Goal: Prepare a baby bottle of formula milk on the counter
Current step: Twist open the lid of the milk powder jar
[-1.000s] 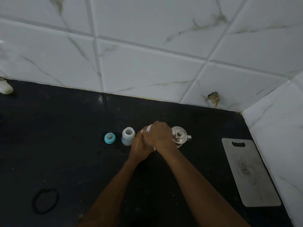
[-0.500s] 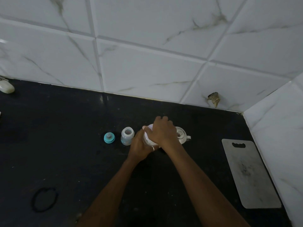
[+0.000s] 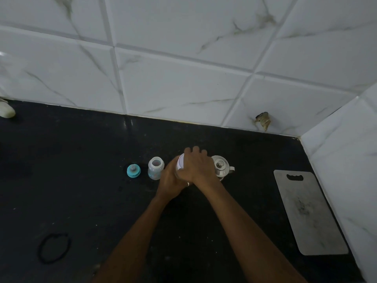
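- Our right hand [image 3: 196, 167] lies curled over the top of the white formula tin [image 3: 180, 162], fingers wrapped round the lid, we judge to twist it off.
- Our left hand [image 3: 170, 180] clasps the tin's side, probably to steady it against that twist.
- One baby bottle [image 3: 155, 168] stands upright and uncapped just left of the tin, its mouth open for powder; we cannot tell whether it holds water.
- One teal teat collar [image 3: 133, 170] sits left of the bottle, set aside on the counter [image 3: 81, 180].
- One lidded steel jug [image 3: 221, 166] stands just right of the tin, likely the water.
- Farther out lie one chopping board [image 3: 308, 213] by the right wall and one black hair band [image 3: 54, 250] nearer us, to the left.
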The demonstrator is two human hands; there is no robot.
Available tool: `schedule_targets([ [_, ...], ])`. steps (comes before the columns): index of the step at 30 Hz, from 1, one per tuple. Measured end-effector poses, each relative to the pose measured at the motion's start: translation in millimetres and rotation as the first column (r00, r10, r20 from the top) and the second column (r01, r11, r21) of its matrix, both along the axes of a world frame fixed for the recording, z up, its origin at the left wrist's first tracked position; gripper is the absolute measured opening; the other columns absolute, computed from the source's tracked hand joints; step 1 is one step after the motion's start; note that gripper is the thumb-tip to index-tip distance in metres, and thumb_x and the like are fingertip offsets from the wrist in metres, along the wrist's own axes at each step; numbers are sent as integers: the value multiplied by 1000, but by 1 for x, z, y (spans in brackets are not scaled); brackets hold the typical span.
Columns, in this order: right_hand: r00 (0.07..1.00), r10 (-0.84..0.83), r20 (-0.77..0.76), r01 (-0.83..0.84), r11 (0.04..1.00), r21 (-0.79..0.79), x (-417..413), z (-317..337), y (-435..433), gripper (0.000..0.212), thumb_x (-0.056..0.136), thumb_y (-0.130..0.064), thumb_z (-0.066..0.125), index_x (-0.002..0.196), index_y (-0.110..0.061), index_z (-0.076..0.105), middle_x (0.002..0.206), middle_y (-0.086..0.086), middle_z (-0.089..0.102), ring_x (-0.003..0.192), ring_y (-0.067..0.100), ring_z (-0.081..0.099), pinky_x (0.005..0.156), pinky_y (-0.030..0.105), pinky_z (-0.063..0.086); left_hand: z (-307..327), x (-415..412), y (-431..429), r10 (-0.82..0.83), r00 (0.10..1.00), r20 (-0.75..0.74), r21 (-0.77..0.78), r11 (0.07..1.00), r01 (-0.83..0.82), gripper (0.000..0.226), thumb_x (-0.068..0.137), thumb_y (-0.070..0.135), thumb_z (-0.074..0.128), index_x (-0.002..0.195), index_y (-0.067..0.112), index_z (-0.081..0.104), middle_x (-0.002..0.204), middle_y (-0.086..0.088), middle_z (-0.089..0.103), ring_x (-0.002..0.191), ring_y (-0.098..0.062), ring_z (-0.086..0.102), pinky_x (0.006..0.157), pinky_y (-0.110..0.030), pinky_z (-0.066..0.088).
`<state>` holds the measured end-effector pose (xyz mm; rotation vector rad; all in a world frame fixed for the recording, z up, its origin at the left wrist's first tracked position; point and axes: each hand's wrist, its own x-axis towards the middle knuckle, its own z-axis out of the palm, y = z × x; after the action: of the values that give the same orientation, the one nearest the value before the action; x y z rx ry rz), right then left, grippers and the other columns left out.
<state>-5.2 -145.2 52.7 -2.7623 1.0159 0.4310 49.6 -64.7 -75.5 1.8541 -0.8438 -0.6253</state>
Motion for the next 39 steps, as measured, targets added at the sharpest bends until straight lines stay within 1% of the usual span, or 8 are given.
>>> schedule_targets([
  [5,996,94,5,-94,995,45,-5,2,-2,80,82,-36,78,148,-17,37,147,11,40,131,35,42,101,48,47,-7,2,-1,-3,999,40,11,1000,3,78,74,33,83,143,24,46,140,6,57,130,-9,53,107,-42,47],
  [9,993,116,-21,-113,987,115,-5,2,-7,89,79,-31,82,152,-20,31,154,11,31,138,38,34,106,55,43,-11,4,-1,-19,999,46,10,1000,19,78,74,35,84,142,29,46,138,9,58,128,-8,55,104,-45,49],
  [18,989,-138,53,139,990,2,1,-9,0,76,92,-59,60,145,-8,41,137,19,52,118,33,58,95,39,48,-1,1,-2,-18,999,28,45,999,17,71,78,23,82,140,27,47,127,23,50,109,31,40,89,6,31],
  [24,995,-65,80,61,996,62,4,-3,-3,72,87,-48,71,144,-15,41,140,16,47,123,34,51,93,40,50,3,1,0,-25,999,40,45,999,23,81,77,27,83,147,24,43,139,18,48,123,22,39,101,-4,33],
  [28,991,-44,124,36,997,68,-4,9,-2,75,86,-44,73,147,-17,38,145,14,43,130,35,46,94,41,49,7,-1,-1,-34,997,71,38,999,32,79,78,23,83,146,22,43,144,5,51,134,-6,45,112,-28,39],
  [32,981,-102,167,88,992,88,-30,16,2,73,88,-40,68,148,-18,35,145,12,40,131,34,43,92,42,48,12,0,1,-4,999,39,4,1000,4,74,75,9,82,135,37,49,125,13,62,114,-3,60,97,-23,50],
  [36,960,-192,206,174,979,103,-70,6,8,70,87,-37,67,146,-17,36,145,12,39,133,35,41,91,43,49,19,-4,2,-19,1000,18,-56,998,20,58,75,15,86,109,48,53,108,23,61,102,12,60,85,-4,44],
  [39,938,-281,203,260,958,124,-99,-6,14,69,86,-37,68,145,-19,36,149,11,36,131,32,41,91,42,51,19,-6,3,-1,1000,0,-90,996,1,70,64,37,92,122,44,55,121,19,63,112,5,59,94,-17,47],
])
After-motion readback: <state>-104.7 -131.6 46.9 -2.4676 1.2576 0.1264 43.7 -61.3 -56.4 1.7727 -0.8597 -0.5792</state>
